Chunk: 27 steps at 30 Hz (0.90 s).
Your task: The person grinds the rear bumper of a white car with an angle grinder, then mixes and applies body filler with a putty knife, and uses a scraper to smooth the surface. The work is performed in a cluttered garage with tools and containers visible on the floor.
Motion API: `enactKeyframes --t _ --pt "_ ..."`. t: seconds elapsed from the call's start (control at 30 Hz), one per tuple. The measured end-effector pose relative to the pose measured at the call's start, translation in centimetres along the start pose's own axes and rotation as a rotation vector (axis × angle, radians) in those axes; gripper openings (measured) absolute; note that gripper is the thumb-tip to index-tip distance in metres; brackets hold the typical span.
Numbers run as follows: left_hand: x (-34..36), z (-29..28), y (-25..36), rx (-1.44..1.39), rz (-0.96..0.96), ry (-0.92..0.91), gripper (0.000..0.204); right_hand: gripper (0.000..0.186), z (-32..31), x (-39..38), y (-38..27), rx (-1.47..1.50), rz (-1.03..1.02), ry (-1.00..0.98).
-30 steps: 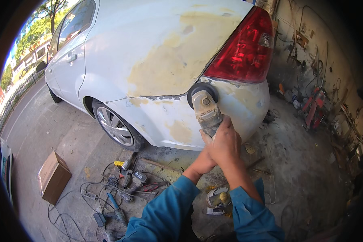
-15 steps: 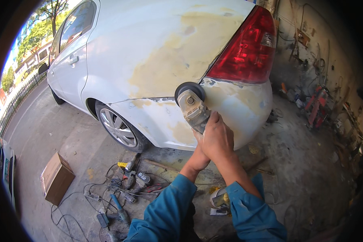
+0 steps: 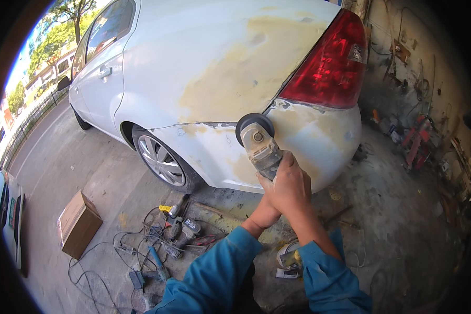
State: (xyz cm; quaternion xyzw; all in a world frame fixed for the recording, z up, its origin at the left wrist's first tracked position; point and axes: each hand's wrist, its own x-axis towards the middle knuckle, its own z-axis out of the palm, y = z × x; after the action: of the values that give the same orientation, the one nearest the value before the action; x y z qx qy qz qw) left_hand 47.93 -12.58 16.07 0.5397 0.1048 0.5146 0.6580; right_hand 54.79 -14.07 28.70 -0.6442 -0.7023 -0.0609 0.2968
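Both my hands are closed around an angle grinder (image 3: 264, 154) fitted with a round black pad (image 3: 255, 126). My right hand (image 3: 289, 180) grips the body from above. Lower down, my left hand (image 3: 267, 211) wraps the rear part; the right hand partly hides its fingers. The pad lies at the seam between the rear side panel and bumper of a white car (image 3: 162, 94), just below the red tail light (image 3: 327, 65). It looks to be against the surface, though contact is hard to confirm. Yellowish filler patches (image 3: 230, 83) cover the panel and parts of the bumper.
Power tools (image 3: 180, 230) and tangled cords lie on the concrete floor by the rear wheel (image 3: 161, 161). A cardboard box (image 3: 81, 225) stands at left, near another vehicle (image 3: 10, 209). Between my forearms sits a tape-like roll (image 3: 288, 255). Clutter and a red stand (image 3: 419, 141) line the right wall.
The grinder and both hands have shifted slightly down along the bumper, away from the tail light. The whole scene sits a little farther right in the picture. My grip is unchanged.
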Motion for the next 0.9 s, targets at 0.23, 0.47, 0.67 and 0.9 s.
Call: enactKeyframes --t 0.23,0.47,0.67,0.9 --pt "-2.2 2.2 0.6 0.389 0.035 -0.271 0.083 0.069 -1.1 -6.2 3.6 0.474 0.130 0.285" --pt "-3.7 5.8 0.6 0.772 -0.205 -0.395 0.118 0.036 1.0 -13.7 9.7 0.889 0.390 0.431" --pt "-4.6 7.9 0.2 0.842 0.033 -0.479 0.130 0.037 -0.4 -16.7 11.8 1.268 0.564 0.637" --pt "-2.9 8.6 5.6 1.036 -0.229 -0.556 0.136 0.059 -1.2 -17.1 11.3 1.799 0.639 0.445"
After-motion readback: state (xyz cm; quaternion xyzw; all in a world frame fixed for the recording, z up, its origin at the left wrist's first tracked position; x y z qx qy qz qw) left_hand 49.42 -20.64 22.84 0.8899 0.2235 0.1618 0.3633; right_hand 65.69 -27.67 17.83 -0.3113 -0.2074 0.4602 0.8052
